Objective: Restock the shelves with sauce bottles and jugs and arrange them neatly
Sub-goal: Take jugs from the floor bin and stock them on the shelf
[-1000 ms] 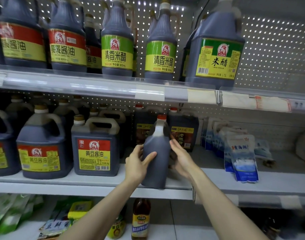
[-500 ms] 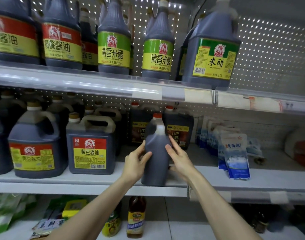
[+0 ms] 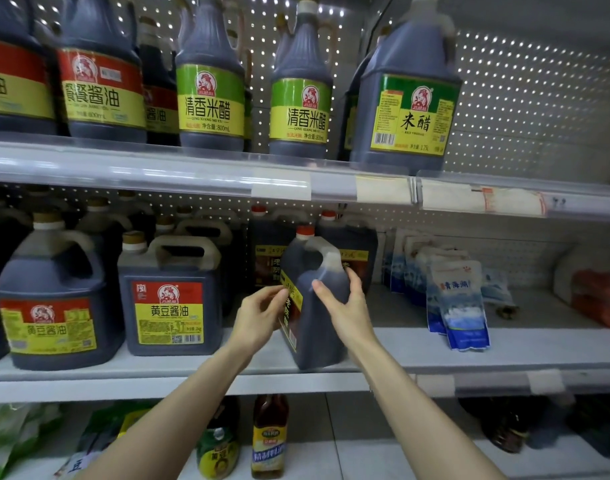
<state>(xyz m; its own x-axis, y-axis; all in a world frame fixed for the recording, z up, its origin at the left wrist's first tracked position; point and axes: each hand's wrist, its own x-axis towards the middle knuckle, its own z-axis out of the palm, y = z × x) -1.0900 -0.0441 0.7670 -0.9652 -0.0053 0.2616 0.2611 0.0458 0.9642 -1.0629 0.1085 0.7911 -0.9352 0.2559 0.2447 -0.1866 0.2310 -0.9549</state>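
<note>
A dark sauce jug (image 3: 317,320) with a red cap stands near the front edge of the middle shelf (image 3: 417,351), its label side turned to the left. My left hand (image 3: 260,315) touches its left labelled face with curled fingertips. My right hand (image 3: 341,306) grips the jug's right side, thumb on the near face and fingers round the far edge. Two like red-capped jugs (image 3: 352,244) stand behind it. Left of it sit soy sauce jugs with red and yellow labels (image 3: 170,299).
The upper shelf (image 3: 192,168) carries soy sauce and green-labelled vinegar bottles (image 3: 301,98) and a big vinegar jug (image 3: 409,102). Blue salt bags (image 3: 464,306) lean to the right of the jug. Small bottles (image 3: 269,438) stand on the bottom shelf below.
The jug has turned, so its label now shows on the left face and its handle on the right. My right hand moved further round its right side; my left fingers curled.
</note>
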